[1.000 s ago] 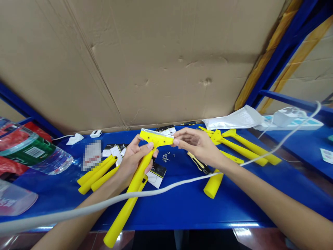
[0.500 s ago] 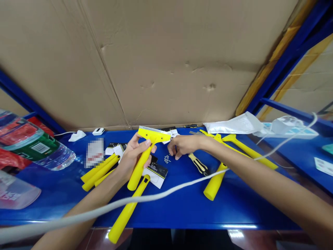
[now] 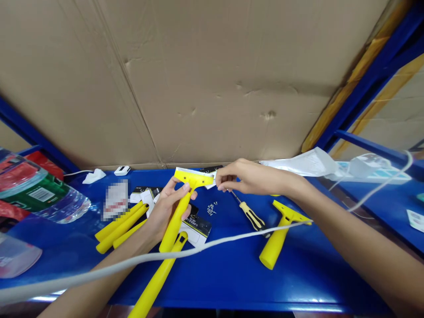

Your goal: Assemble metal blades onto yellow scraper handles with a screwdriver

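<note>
Yellow T-shaped scraper [image 3: 172,226], dark holes [image 3: 203,181], left fingers [image 3: 182,191] wrapped round it, right fingers [image 3: 226,184] curled, grip unclear

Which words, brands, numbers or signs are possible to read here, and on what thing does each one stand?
No word or number reads clearly.
Bottle: a barcode on its green label; other print is too blurred.
Black-and-white card: pale print, too small.
Pixelated packet: reddish marks, unreadable.
Clear cup: pink print, too blurred.
Held yellow scraper: I see no lettering.
</note>
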A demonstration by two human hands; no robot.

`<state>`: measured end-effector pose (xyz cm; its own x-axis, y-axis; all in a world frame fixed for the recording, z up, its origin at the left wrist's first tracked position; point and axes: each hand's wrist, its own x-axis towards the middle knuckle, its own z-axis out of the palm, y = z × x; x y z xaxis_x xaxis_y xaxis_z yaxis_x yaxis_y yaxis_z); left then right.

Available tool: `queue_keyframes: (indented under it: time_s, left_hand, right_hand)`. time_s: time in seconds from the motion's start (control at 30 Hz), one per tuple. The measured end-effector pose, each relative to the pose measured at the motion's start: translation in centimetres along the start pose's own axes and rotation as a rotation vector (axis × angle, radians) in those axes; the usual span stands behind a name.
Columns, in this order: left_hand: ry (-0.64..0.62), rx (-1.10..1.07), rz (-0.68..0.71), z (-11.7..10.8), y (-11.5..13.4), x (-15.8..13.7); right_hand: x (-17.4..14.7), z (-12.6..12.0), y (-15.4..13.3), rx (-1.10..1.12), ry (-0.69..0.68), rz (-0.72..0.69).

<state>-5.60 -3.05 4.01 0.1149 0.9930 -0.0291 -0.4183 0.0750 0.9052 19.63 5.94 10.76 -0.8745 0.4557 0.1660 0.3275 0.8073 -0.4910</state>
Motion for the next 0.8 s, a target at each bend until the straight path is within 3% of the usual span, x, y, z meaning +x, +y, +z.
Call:
queue_keyframes:
  time_s: [0.13,0.43,0.8]
  left_hand:
    - [0.005,0.024,-0.049,0.3,-0.3,-0.2]
    - [-0.029,0.044,-0.077,-0.1,-1.1,0.1]
    - [-0.055,0.03,-0.122,0.3,-0.7,-0.2]
  right_hand:
    - [-0.3,-0.7,-1.7,-0.042,0.169,-0.086]
    - [0.7,1.6,-0.6,-0.046,0.181,-0.175]
    - [1.0,2.4,-1.1,-0.003,0.24,-0.025]
